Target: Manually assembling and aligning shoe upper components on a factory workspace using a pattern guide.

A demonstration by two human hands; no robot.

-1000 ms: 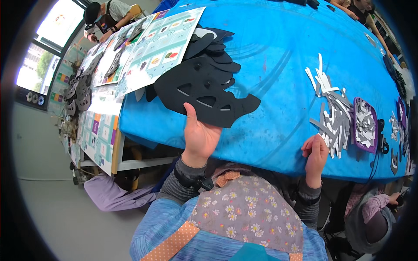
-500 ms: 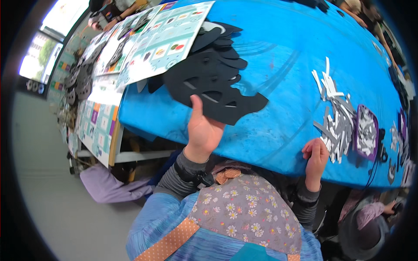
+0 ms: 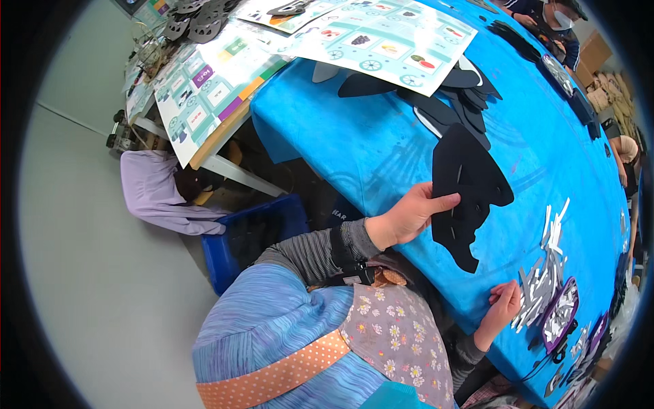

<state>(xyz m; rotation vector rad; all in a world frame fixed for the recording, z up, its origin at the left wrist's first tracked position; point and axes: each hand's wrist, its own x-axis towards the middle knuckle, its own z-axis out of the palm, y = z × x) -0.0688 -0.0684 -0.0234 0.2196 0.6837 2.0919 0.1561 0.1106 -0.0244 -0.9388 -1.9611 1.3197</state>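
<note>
My left hand is closed on the edge of a flat black cut-out piece with slits and a notched outline. Its thumb lies on the upper face and the other fingers are hidden beneath. The piece is raised and tilted above the blue-covered table. Close to the table's near edge, my right hand has its fingers curled in together, beside a heap of grey and white strips. Whatever those fingers may hold is too small to make out.
More black cut-outs lie partly under a printed board. A purple basket of strips stands at the right. A blue bin and a lilac garment are at the left. Other people work across the table.
The view has turned, shifting the scene. My left thumb, raised before, now presses on the black piece, which has come away from the pile and been tilted. My right hand stays curled near the strips.
</note>
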